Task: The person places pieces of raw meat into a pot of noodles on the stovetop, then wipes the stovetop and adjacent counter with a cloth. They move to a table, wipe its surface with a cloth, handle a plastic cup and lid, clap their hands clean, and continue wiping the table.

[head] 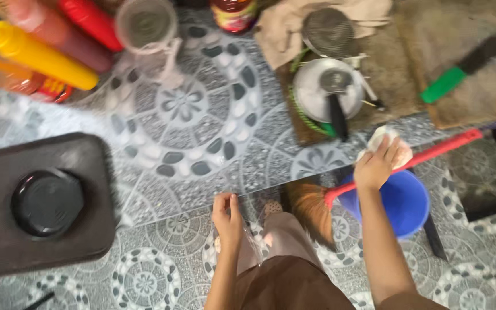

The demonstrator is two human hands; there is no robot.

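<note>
Head camera looked down on a patterned counter (202, 126): the right hand (377, 163) was closed around a white cloth (383, 139) at the counter's edge, just above a blue bucket (400, 201). The left hand (228, 218) pinched a clear plastic bag (252, 241) below the edge, near a broom (317, 204).

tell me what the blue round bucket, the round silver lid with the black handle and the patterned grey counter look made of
Blue round bucket: likely plastic, by its uniform saturated colour and smooth, slightly glossy wall.
Round silver lid with black handle: apparently metal, steel or aluminium, by its pale reflective sheen; the handle looks like dark plastic.
Patterned grey counter: probably glazed tile or a printed laminate; motion blur leaves this open.
</note>
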